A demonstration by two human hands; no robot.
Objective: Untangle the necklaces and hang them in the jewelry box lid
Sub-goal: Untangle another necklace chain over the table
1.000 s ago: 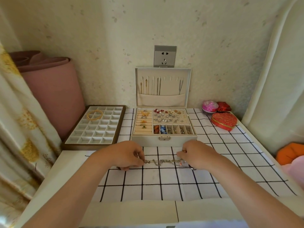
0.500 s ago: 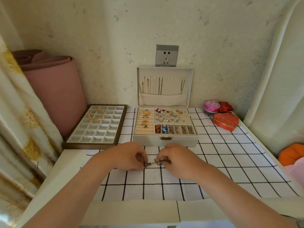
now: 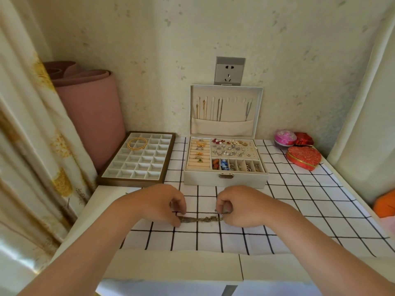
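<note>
Left hand: low over the tabletop, fingers curled, thumb and fingertips pinching the left end of the tangled necklaces.

Right hand: at the same height, fingers curled, pinching the right end of the same bundle. Short loop of chain visible just above the pinch.

Tangled necklaces: dull metallic strands, drawn out in a near-straight line between the two hands, over the white black-gridded cloth. Contact with the cloth not determinable. Position: just in front of the jewelry box, apart from it.

Jewelry box: pale, open, latch facing the person.
- Lid: upright against the wall, directly below the wall socket. Several thin chains hanging inside it, down into a fabric pocket.
- Lower section: ring rolls at left, earrings and small pieces at rear right, narrow compartments along the front right.

Left of the box: divided tray with gold bangles in a rear compartment. Behind it, a rolled pink mat.

Right of the box, near the wall: round pink container, small red box, red heart-shaped box.
</note>
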